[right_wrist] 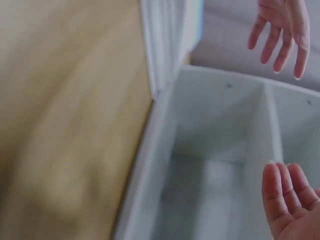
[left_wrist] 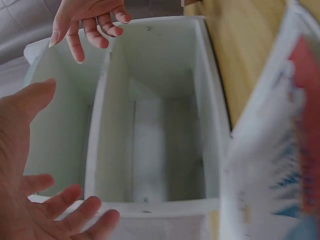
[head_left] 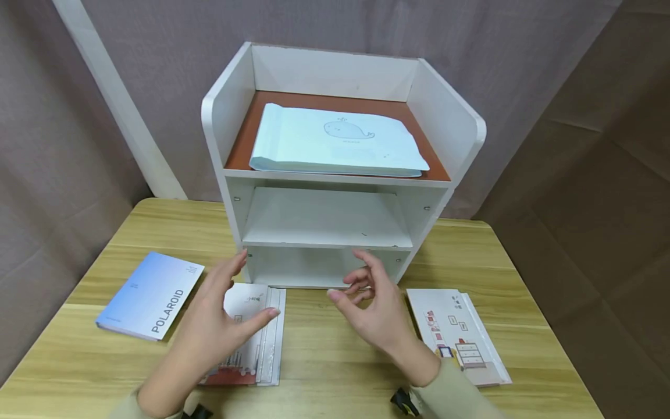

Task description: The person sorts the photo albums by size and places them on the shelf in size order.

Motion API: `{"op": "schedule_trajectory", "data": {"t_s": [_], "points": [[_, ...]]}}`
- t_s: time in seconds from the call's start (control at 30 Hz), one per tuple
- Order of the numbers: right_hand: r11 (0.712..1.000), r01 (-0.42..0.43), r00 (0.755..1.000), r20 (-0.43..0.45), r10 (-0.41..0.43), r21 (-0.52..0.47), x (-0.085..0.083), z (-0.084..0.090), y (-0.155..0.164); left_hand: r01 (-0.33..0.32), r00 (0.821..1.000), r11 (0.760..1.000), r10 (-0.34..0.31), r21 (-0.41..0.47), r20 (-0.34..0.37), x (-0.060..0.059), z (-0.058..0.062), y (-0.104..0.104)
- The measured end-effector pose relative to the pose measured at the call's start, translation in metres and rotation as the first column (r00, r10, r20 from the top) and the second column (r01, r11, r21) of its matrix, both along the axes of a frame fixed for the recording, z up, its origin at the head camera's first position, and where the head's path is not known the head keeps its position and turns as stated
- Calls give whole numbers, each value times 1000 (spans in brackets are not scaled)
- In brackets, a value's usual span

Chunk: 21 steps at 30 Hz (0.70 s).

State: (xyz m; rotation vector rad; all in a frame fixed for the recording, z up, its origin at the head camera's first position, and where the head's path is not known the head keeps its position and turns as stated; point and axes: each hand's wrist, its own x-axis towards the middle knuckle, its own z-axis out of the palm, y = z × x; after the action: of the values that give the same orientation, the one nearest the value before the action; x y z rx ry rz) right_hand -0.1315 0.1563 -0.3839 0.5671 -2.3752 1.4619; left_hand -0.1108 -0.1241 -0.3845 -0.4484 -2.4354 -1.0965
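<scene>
The left hand (head_left: 211, 323) and right hand (head_left: 376, 311) are both up in the air, palms roughly facing each other, gap in between. Left thumb (head_left: 262, 320) is stuck out sideways, well apart from the fingers (head_left: 226, 272), which point forward. The right one's got a looser curve going, fingers bent a bit, thumb aimed back across. Forearms (head_left: 163, 381) angle inward out of pale greenish sleeves (head_left: 455, 393).
</scene>
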Motion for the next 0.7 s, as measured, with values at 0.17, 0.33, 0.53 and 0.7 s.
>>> {"op": "schedule_trajectory", "data": {"t_s": [0.17,0.33,0.53,0.7], "points": [[997,51,991,117,-58,55,7,-24,-10,-73,989,995,81,-73,124,7,-14,-7],[995,45,957,283,-68,87,12,-40,-20,-145,970,981,167,-133,174,14,-28,-17],[1000,2,846,533,3,-10,14,-53,-28,-174,972,968,198,-181,125,16,-44,-27],[980,-1,735,665,134,-197,17,-58,-35,-181,966,960,215,-214,144,15,-56,-35]]}}
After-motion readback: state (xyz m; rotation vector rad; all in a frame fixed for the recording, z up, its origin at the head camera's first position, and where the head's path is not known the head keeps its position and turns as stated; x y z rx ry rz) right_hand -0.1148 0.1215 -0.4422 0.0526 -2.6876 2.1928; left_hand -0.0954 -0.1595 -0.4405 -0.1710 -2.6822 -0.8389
